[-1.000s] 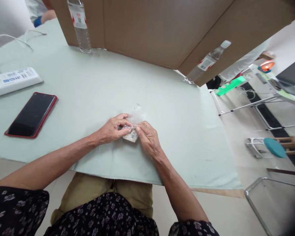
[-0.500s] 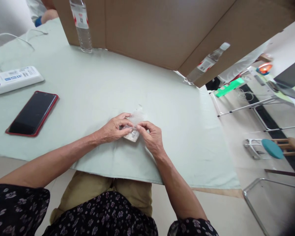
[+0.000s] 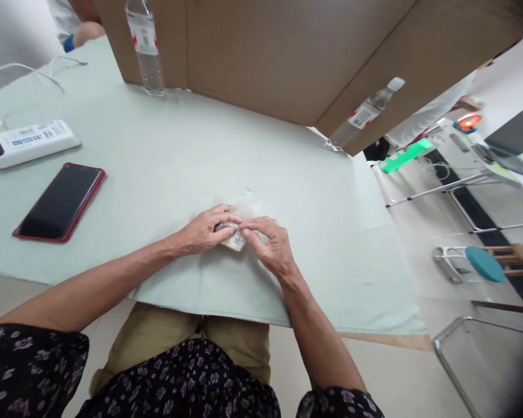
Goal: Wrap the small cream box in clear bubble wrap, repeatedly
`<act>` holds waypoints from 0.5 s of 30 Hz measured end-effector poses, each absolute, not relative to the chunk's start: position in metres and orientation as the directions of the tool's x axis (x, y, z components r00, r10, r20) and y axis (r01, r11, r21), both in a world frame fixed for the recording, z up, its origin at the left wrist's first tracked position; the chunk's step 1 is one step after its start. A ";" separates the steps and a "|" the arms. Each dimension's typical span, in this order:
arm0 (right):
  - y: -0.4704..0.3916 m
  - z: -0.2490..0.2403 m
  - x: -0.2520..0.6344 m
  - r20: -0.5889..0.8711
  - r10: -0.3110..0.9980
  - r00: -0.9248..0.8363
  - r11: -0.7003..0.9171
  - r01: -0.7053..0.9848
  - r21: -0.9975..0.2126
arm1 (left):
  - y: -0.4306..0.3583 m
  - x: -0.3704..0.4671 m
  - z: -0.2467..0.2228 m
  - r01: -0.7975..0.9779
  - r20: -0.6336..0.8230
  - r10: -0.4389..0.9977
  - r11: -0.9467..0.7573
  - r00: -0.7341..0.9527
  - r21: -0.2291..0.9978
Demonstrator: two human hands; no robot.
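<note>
A small clear plastic bag (image 3: 236, 241) with pale, whitish contents rests on the pale green tablecloth (image 3: 174, 151) near the front edge. Its thin, see-through upper part spreads away from me, beyond the fingertips. From the left, my left hand (image 3: 207, 230) pinches the bag between thumb and fingers. My right hand (image 3: 268, 241) grips it from the right, with thumb and forefinger together at the middle of the bag. The fingertips of both hands nearly meet there. What exactly lies inside the bag is too small to tell.
A phone in a red case (image 3: 61, 202) and a white device (image 3: 35, 142) with a cable lie at the left. Behind stand a cardboard panel (image 3: 261, 52), a water bottle (image 3: 146, 52) and a tilted bottle (image 3: 366, 113). Stools (image 3: 483, 264) are at the right.
My right forefinger has straightened and reaches slightly further left over the bag. Both hands stay on the bag in nearly the same place.
</note>
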State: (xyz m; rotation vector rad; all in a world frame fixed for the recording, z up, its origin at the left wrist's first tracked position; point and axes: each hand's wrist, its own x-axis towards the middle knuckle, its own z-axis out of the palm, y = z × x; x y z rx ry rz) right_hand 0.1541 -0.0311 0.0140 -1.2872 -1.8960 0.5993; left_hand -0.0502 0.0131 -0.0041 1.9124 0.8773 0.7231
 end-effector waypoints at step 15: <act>-0.001 -0.006 0.163 -0.053 0.998 0.031 -0.056 0.110 -0.992 | 0.011 -0.047 0.000 0.327 0.094 0.836 -0.312 0.540 0.892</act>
